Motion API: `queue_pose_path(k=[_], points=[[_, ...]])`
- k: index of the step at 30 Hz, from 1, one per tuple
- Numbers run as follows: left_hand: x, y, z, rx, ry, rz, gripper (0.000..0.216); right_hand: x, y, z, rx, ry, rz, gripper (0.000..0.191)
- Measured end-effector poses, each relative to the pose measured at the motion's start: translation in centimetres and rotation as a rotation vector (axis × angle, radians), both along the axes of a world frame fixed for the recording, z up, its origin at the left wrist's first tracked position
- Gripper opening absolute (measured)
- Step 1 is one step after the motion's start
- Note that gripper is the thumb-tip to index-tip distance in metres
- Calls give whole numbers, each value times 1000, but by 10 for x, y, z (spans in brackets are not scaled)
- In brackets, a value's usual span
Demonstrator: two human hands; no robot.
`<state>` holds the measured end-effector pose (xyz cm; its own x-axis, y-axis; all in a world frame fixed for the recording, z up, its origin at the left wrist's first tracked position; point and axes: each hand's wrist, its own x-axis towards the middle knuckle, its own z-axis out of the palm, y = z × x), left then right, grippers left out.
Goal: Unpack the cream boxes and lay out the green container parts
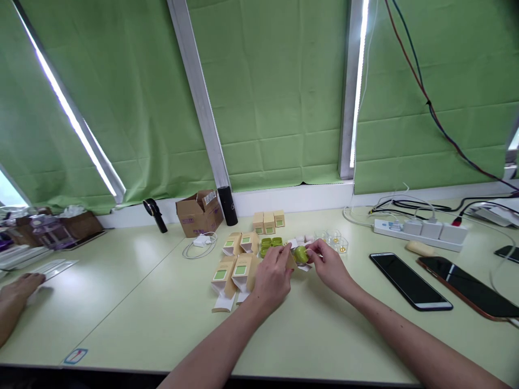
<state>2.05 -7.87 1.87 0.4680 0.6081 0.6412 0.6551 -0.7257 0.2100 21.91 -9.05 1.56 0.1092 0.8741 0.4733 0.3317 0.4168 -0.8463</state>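
My left hand and my right hand meet over the middle of the table, fingers pinched round a small green jar. My left fingers also touch a tan paper box flap beside the jar. To the left lie several opened tan boxes with green labels. Behind the hands sit green jars, three closed tan boxes, small white pieces and clear little cups.
A brown cardboard box, a black cylinder and a white charger with cable stand at the back. A power strip and two phones lie right. Another person's hand rests at the far left.
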Motion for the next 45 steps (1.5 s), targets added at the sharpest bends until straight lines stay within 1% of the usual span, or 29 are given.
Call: queue_pose_path(k=[3,5,8,14,17,20,22,26,28,30,33,37,40,43,45], points=[[0,1,1,13,-9,-3,75,4,7,0,-59,191,25,32],[0,0,1,17,-10,0,75,7,10,2,-89,270,38,39],[0,-1,2,25,-11,9,74,8,11,3,-119,304,38,44],[0,-1,2,44,0,8,74,4,6,5,-152,310,52,43],[0,0,2,65,0,16,74,3,3,11,-152,375,70,47],[1,0,1,90,19,24,74,6,-3,20,-183,484,178,47],[1,-1,1,104,46,28,74,7,-8,25,-267,514,274,46],[1,-5,4,144,98,10,71,2,-15,28,-461,424,416,44],[2,-7,6,164,128,-20,66,-2,-17,27,-495,370,471,43],[3,-9,8,184,154,-47,60,-5,-18,26,-489,325,504,43],[4,-11,10,198,162,-42,57,-5,-15,26,-432,280,451,43],[3,-10,11,178,146,5,62,4,-11,30,-298,237,278,41],[1,-7,12,173,138,35,66,16,-9,36,-214,164,145,37],[-3,-1,12,181,118,79,69,28,-9,38,-207,34,46,31],[-6,3,11,188,92,113,70,35,-8,38,-234,-94,24,26]])
